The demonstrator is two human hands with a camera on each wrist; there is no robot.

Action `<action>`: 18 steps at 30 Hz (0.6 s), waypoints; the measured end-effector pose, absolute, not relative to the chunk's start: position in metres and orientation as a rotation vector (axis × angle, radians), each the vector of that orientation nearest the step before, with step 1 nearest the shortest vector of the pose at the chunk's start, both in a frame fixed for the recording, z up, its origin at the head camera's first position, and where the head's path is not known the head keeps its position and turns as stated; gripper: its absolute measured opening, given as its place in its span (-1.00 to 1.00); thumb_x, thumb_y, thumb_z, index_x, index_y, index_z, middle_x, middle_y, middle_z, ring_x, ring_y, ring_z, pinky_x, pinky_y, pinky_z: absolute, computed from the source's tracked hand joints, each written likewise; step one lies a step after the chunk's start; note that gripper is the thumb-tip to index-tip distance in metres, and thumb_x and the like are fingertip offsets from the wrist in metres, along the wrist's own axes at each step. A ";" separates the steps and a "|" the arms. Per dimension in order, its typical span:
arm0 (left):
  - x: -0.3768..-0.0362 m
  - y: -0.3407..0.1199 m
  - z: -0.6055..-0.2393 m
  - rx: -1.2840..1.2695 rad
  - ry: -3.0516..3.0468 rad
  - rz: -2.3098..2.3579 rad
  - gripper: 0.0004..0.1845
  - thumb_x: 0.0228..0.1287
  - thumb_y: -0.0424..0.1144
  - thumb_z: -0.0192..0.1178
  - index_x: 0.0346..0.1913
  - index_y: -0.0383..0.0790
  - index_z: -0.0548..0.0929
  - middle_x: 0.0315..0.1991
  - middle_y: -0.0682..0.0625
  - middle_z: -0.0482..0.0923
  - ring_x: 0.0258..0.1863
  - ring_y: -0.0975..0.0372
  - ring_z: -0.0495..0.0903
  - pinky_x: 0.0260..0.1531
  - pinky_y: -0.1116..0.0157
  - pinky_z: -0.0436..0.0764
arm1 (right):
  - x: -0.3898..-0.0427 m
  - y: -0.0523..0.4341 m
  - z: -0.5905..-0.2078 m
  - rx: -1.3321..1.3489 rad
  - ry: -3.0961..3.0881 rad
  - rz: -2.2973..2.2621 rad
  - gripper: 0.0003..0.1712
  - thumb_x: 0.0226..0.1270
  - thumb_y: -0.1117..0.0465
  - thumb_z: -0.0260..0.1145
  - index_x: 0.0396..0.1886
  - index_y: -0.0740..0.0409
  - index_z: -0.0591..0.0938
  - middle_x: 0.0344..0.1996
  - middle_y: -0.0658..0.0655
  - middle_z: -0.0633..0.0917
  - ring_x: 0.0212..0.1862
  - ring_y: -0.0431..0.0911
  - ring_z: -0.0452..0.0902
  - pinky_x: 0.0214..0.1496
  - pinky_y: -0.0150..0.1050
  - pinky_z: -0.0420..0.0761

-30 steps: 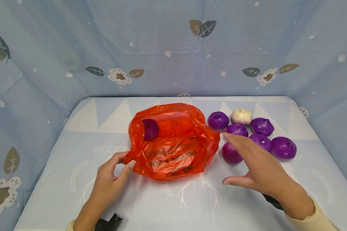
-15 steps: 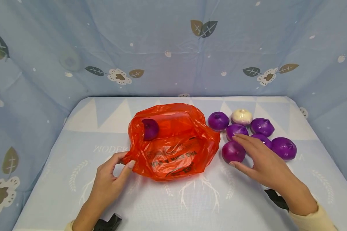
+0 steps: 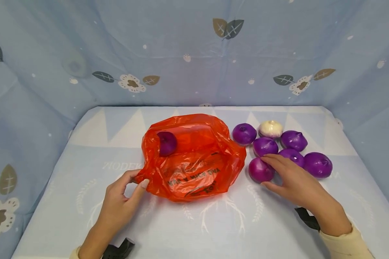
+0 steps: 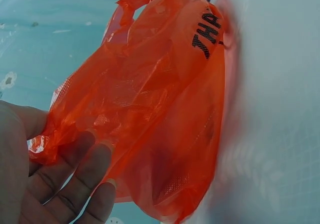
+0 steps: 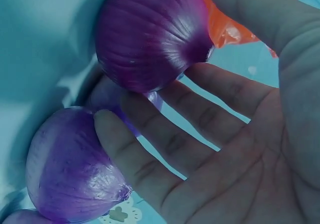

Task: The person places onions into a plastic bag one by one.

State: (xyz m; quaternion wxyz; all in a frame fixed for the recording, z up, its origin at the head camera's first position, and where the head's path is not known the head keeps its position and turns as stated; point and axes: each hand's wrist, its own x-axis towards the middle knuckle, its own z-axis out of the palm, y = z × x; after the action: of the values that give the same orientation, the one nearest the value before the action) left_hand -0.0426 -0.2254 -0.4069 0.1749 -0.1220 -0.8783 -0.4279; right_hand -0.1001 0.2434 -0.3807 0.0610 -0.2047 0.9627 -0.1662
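Note:
A thin red plastic bag (image 3: 194, 172) with dark print lies mouth open in the middle of the table. One purple onion (image 3: 167, 144) shows inside its left part. My left hand (image 3: 121, 199) pinches the gathered left rim of the bag between thumb and fingers; the left wrist view shows the red film (image 4: 150, 99) there. At the right, my right hand (image 3: 295, 181) is at a reddish-purple onion (image 3: 260, 170), thumb spread from the fingers. In the right wrist view, nearly straight fingers (image 5: 210, 109) reach beside that onion (image 5: 150, 34), their tips partly hidden behind it.
Several more purple onions (image 3: 265, 146) and one pale, peeled-looking onion (image 3: 270, 128) sit clustered behind and right of the right hand. A patterned cloth covers the table (image 3: 220, 230). A blue curtain (image 3: 181, 54) hangs behind and at both sides.
My right hand has moved from in front of the cluster to the nearest onion, its thumb and fingers drawing nearer. The left hand keeps its hold on the bag. The head view has shifted slightly.

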 end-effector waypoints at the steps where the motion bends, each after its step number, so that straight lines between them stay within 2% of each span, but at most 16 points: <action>1: -0.042 -0.226 -0.406 -0.344 -2.492 -1.213 -0.65 0.29 -0.45 0.43 0.10 -0.19 0.69 -0.14 0.13 0.74 -0.13 0.29 0.69 0.05 0.57 0.54 | -0.101 0.243 -0.381 -0.615 2.908 -0.501 -0.09 0.17 0.00 0.65 0.45 0.20 0.50 0.34 0.36 0.52 0.37 0.32 0.41 0.27 0.36 0.48; 13: -0.040 -0.225 -0.407 -0.331 -2.457 -1.221 -0.59 0.24 -0.49 0.45 0.12 -0.14 0.70 -0.13 0.14 0.75 -0.15 0.26 0.69 0.06 0.59 0.52 | -0.105 0.242 -0.396 -0.645 2.915 -0.564 -0.11 0.19 0.08 0.64 0.45 0.22 0.46 0.32 0.35 0.55 0.30 0.30 0.50 0.27 0.32 0.51; 18: -0.041 -0.227 -0.406 -0.355 -2.467 -1.208 -0.63 0.26 -0.47 0.44 0.10 -0.18 0.70 -0.14 0.12 0.75 -0.14 0.27 0.70 0.06 0.57 0.54 | -0.105 0.241 -0.400 -0.653 2.935 -0.604 -0.11 0.17 0.10 0.65 0.43 0.23 0.46 0.28 0.32 0.59 0.27 0.28 0.54 0.25 0.30 0.54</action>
State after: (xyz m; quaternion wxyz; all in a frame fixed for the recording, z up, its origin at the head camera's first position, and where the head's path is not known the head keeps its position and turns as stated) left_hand -0.0405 -0.2267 -0.4063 0.1849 -0.1261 -0.8754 -0.4286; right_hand -0.1054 0.2407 -0.4001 0.0374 -0.2129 0.9563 -0.1968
